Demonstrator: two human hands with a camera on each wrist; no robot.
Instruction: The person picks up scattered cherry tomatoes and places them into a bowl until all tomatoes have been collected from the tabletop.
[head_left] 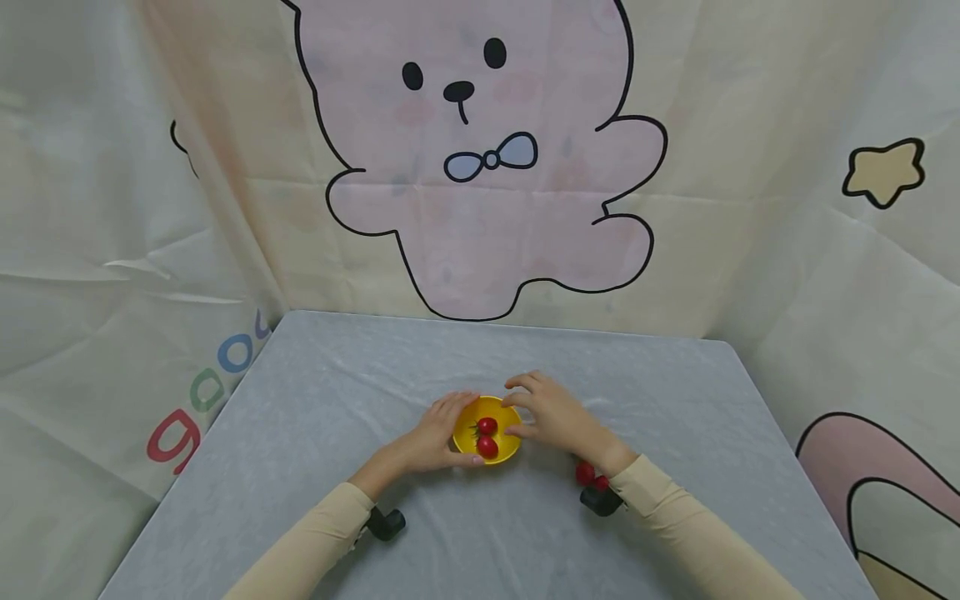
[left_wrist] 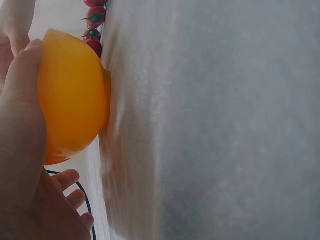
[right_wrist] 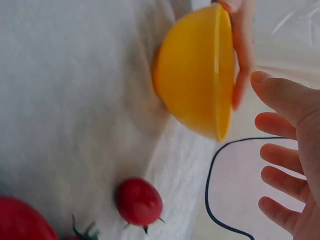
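Observation:
A yellow bowl (head_left: pixel 513 450) stands on the grey cloth, with two small red tomatoes (head_left: pixel 487 447) inside. My left hand (head_left: pixel 435 433) holds the bowl from its left side, thumb on the near rim and fingers along the far rim. In the left wrist view that thumb lies along the edge of the bowl (left_wrist: pixel 72 95). My right hand (head_left: pixel 553 414) hovers at the bowl's right rim, fingers spread and loosely bent. The right wrist view shows nothing between its fingers, apart from the bowl (right_wrist: pixel 195 75).
More red tomatoes (head_left: pixel 585 473) lie on the cloth beside my right wrist, partly hidden by the forearm. One tomato (right_wrist: pixel 140 201) sits nearer the bowl in the right wrist view. A grey cloth (head_left: pixel 360 367) covers the table, and printed curtains (head_left: pixel 720 167) hang around it.

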